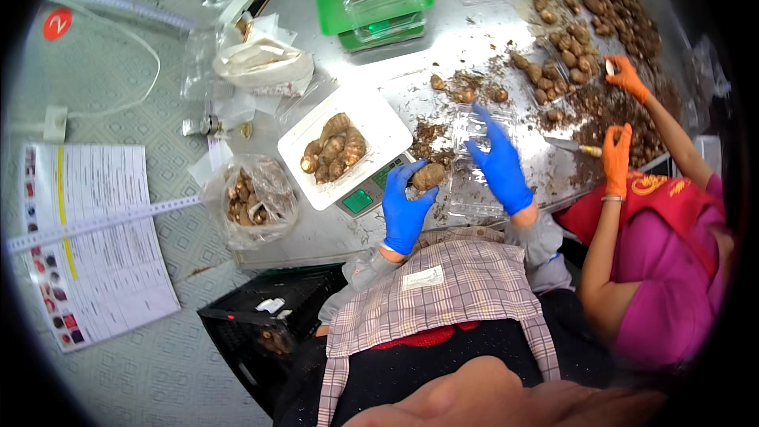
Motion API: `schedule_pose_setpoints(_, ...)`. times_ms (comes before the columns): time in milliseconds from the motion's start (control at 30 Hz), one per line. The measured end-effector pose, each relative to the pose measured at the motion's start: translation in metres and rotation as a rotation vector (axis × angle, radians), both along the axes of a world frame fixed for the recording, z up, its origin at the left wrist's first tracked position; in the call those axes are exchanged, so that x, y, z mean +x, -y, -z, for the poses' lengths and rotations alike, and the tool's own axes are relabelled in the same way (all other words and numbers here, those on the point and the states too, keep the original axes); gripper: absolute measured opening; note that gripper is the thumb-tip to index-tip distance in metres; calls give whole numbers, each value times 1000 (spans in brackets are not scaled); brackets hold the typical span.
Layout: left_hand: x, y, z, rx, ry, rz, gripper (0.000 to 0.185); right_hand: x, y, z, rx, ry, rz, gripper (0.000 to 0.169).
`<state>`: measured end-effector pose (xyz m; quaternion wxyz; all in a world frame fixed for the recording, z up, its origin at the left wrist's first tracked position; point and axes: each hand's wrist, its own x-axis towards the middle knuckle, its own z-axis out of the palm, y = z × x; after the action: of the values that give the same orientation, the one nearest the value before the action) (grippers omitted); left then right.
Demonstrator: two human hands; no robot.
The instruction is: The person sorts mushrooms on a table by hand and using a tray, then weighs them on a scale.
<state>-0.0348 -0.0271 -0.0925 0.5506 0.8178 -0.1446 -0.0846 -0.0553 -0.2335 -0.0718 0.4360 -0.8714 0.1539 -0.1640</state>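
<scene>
My left hand point(408, 207), in a blue glove, holds a round brown taro corm point(429, 177) between thumb and fingers, beside the digital scale point(360, 200). A white plastic tray point(289, 145) sits on the scale with several taro corms point(335, 151) in it. My right hand point(503, 169), also blue-gloved and slightly blurred, is spread with nothing in it. It is over an open clear plastic clamshell box point(465, 190), partly hiding it. Just beyond lie loose small taros point(466, 96) among soil and peelings.
At right a co-worker in orange gloves point(616, 154) handles taros near a knife point(569, 146) and a large taro heap point(628, 29). Green trays point(332, 9) with packed taros stand at the back. A plastic bag of taros point(249, 204) lies left; a black crate point(278, 302) stands below.
</scene>
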Motion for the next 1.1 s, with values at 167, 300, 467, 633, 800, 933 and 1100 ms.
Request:
schedule_pose_setpoints(167,-4,-1,8,-4,12,-9,50,17,22,-85,181,450,199,43)
schedule_pose_setpoints(300,-4,6,-1,-105,-222,-26,51,14,10,-74,304,310,-67,37)
schedule_pose_setpoints(467,-6,7,-10,-71,-180,-39,51,-8,-16,-2,708,-282,-259,39)
schedule_pose_setpoints(633,-10,8,-2,-26,-104,29,49,-16,-23,-4,656,-401,-343,34)
schedule_pose_setpoints(800,9,-8,-10,14,-82,12,51,-26,3,66,713,-247,-229,46)
schedule_pose_setpoints(933,53,-63,-1,271,260,-316,47,-2,39,45,737,42,45,46)
schedule_pose_setpoints(1100,103,-126,27,501,407,-345,53,22,67,-54,485,262,290,51)
